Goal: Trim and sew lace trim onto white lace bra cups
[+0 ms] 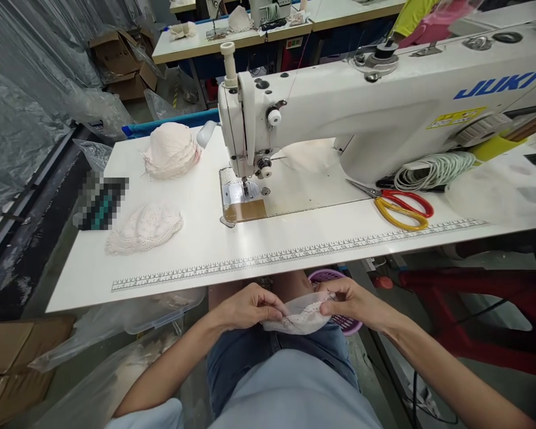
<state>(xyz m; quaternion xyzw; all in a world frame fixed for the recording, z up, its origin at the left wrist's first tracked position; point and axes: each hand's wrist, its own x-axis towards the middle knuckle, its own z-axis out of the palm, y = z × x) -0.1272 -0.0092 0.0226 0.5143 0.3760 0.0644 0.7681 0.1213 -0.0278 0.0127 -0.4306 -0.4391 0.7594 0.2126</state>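
Note:
Above my lap, a small sheer white piece of lace fabric (pixel 301 316) is stretched between both hands. My left hand (pixel 256 307) pinches its left end between thumb and fingers. At the other end my right hand (pixel 346 302) grips the fabric's edge. The piece hangs below the front edge of the sewing table (pixel 196 256). Two finished-looking pale pink items lie on the tabletop to the left: a stack of rounded fabric cups (pixel 172 149) and a flatter lace piece (pixel 147 227). The sewing machine (pixel 312 107) stands beyond my hands, and its needle area holds no fabric.
Scissors (pixel 404 208) with red and yellow handles lie right of the needle plate. A printed ruler strip (pixel 295 254) runs along the front edge. Coiled pale cord (pixel 433 171) rests by the machine. Below are a purple basket (pixel 351 325) and a red stool (pixel 473 316).

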